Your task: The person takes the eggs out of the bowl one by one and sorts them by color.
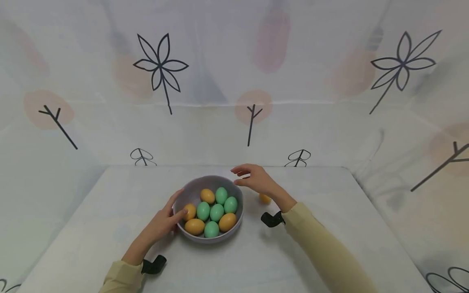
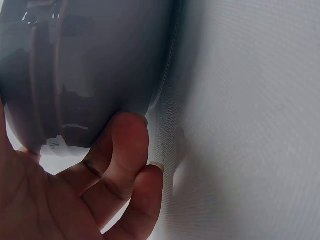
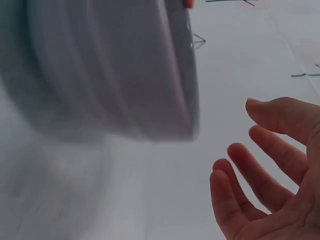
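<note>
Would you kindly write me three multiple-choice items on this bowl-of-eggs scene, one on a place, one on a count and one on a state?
1. Where does the lone orange egg lie?
A. on the table to the right of the bowl, behind the right hand
B. on top of the green eggs
C. in the left palm

2. How many green eggs are in the grey bowl?
A. two
B. five
C. nine

3. How is the right hand?
A. clenched on an egg
B. open, holding nothing
C. flat on the table

Key:
1 A, since the head view shows it on the table beside the bowl.
2 B, since five green ones show among four orange eggs.
3 B, since the right wrist view shows its fingers spread and bare beside the bowl, while the left hand touches the bowl's near side.
</note>
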Demonstrator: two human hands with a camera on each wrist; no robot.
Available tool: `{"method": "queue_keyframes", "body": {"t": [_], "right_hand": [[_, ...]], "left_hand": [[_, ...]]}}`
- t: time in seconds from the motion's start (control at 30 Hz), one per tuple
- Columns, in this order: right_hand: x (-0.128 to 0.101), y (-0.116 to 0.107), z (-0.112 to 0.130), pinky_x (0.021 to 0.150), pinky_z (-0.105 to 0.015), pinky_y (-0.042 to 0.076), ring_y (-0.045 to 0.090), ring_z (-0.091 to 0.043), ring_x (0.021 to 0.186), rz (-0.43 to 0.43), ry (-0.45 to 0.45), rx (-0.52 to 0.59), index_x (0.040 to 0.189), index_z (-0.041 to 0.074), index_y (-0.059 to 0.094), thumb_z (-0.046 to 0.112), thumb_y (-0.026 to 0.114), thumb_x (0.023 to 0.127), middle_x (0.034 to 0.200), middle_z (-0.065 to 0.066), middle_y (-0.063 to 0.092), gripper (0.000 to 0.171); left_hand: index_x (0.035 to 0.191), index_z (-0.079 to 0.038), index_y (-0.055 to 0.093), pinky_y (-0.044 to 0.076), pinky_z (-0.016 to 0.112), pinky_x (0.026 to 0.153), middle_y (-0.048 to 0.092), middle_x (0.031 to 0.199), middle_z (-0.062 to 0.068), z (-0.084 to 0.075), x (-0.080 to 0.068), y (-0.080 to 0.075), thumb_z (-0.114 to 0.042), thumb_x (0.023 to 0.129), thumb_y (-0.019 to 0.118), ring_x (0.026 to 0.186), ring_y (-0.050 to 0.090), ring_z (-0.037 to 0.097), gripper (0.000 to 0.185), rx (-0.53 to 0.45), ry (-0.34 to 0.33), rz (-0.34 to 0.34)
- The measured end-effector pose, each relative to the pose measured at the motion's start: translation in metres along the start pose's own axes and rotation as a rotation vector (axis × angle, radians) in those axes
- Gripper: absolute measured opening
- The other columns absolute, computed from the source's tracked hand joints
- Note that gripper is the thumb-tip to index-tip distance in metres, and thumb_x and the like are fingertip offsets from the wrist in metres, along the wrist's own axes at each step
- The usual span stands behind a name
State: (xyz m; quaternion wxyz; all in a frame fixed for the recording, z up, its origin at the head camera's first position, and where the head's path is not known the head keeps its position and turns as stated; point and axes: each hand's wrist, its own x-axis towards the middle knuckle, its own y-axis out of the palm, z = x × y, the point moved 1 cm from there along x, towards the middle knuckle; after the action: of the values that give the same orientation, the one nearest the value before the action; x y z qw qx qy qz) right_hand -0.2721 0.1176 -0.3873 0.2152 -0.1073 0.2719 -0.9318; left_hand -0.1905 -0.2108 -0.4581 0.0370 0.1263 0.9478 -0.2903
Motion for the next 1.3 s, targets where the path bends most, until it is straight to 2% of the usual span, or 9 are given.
{"method": "queue_keyframes", "body": {"t": [0.1, 0.2, 0.37, 0.53, 0.8, 1.0, 1.17, 1.3], "right_hand": [[0.010, 0.008, 0.010, 0.094, -0.041, 0.049, 0.058, -0.029, 0.120, 0.026, -0.033, 0.001, 0.128, 0.008, 0.065, 0.017, 0.072, 0.092, 0.128, -0.006, 0.064, 0.038], [0.020, 0.017, 0.019, 0.094, -0.040, 0.048, 0.060, -0.027, 0.117, 0.061, -0.069, 0.000, 0.127, 0.007, 0.066, 0.017, 0.071, 0.093, 0.128, -0.010, 0.064, 0.036], [0.035, 0.031, 0.028, 0.096, -0.038, 0.047, 0.062, -0.023, 0.114, 0.117, -0.086, 0.016, 0.127, 0.004, 0.066, 0.014, 0.069, 0.093, 0.128, -0.013, 0.065, 0.035], [0.046, 0.046, 0.031, 0.097, -0.036, 0.046, 0.063, -0.019, 0.112, 0.164, -0.063, 0.013, 0.126, 0.004, 0.067, 0.013, 0.067, 0.094, 0.122, -0.010, 0.068, 0.033], [0.057, 0.063, 0.029, 0.096, -0.033, 0.046, 0.062, -0.017, 0.112, 0.225, -0.037, -0.057, 0.125, 0.007, 0.069, 0.015, 0.069, 0.094, 0.120, -0.004, 0.069, 0.033], [0.058, 0.067, 0.029, 0.096, -0.030, 0.046, 0.061, -0.016, 0.113, 0.330, -0.006, -0.122, 0.126, 0.010, 0.070, 0.009, 0.073, 0.088, 0.123, -0.002, 0.068, 0.038], [0.060, 0.070, 0.025, 0.096, -0.030, 0.045, 0.060, -0.015, 0.112, 0.367, 0.050, -0.166, 0.127, 0.013, 0.070, 0.004, 0.079, 0.081, 0.124, 0.000, 0.067, 0.048], [0.060, 0.073, 0.022, 0.095, -0.032, 0.044, 0.058, -0.013, 0.108, 0.399, 0.083, -0.224, 0.127, 0.019, 0.070, 0.004, 0.080, 0.079, 0.123, 0.002, 0.066, 0.051]], "left_hand": [[0.158, -0.036, 0.019, 0.042, 0.036, 0.063, 0.055, 0.073, 0.010, 0.000, -0.001, 0.000, -0.048, 0.099, 0.056, 0.064, 0.054, 0.024, 0.071, -0.002, 0.000, -0.002], [0.158, -0.035, 0.018, 0.042, 0.036, 0.063, 0.055, 0.073, 0.010, -0.001, -0.002, 0.000, -0.047, 0.099, 0.056, 0.064, 0.054, 0.024, 0.071, -0.006, -0.001, -0.002], [0.158, -0.036, 0.018, 0.043, 0.036, 0.064, 0.055, 0.075, 0.010, -0.002, -0.001, 0.000, -0.047, 0.100, 0.056, 0.065, 0.054, 0.024, 0.070, -0.010, -0.010, 0.000], [0.158, -0.037, 0.017, 0.042, 0.036, 0.064, 0.056, 0.075, 0.010, -0.003, -0.001, 0.000, -0.047, 0.100, 0.056, 0.065, 0.054, 0.024, 0.070, -0.008, -0.016, 0.001], [0.158, -0.037, 0.017, 0.043, 0.037, 0.064, 0.056, 0.075, 0.010, -0.003, -0.002, 0.000, -0.045, 0.100, 0.055, 0.065, 0.054, 0.024, 0.069, -0.018, -0.017, 0.005], [0.158, -0.036, 0.018, 0.043, 0.037, 0.065, 0.055, 0.074, 0.011, -0.004, -0.002, 0.001, -0.044, 0.101, 0.055, 0.064, 0.054, 0.025, 0.069, -0.020, -0.011, 0.009], [0.158, -0.036, 0.018, 0.042, 0.037, 0.065, 0.055, 0.074, 0.010, -0.003, -0.002, 0.000, -0.045, 0.100, 0.055, 0.065, 0.054, 0.024, 0.069, -0.017, -0.011, 0.004], [0.158, -0.037, 0.018, 0.042, 0.037, 0.064, 0.055, 0.075, 0.010, -0.004, -0.003, 0.001, -0.046, 0.100, 0.056, 0.065, 0.054, 0.024, 0.070, -0.016, -0.016, 0.002]]}}
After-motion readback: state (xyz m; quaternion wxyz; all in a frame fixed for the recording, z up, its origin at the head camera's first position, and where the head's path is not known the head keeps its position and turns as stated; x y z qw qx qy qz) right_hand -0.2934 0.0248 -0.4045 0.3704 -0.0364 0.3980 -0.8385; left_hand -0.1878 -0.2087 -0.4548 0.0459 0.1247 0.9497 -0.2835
